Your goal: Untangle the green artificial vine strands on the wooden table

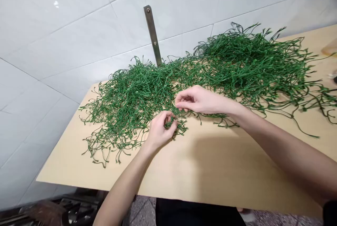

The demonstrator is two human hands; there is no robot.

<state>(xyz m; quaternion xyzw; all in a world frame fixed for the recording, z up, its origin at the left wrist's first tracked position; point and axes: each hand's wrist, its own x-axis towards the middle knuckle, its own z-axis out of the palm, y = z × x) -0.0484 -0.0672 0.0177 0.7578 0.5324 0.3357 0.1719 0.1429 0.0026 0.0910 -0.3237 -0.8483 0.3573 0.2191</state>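
Thin green plastic stems with small forked tips lie tangled in a left heap [137, 92] and a taller right heap [244, 68] on the table. My left hand [162, 127] is at the front edge of the left heap, thumb and fingers curled round a few green stems [180, 127] whose ends stick out. Just above and to the right, my right hand [197, 100] has its thumb and fingertips pressed together in a pinch. Whatever sits between those fingertips is too small to make out. The two hands are close but apart.
The pale wooden table [171, 169] stands against a white tiled wall [79, 25]. A metal bracket [152, 36] rises behind the heaps. Loose stems trail at the right edge, near a partly seen orange translucent object [330, 48]. Dark items [50, 212] lie below the table's left front.
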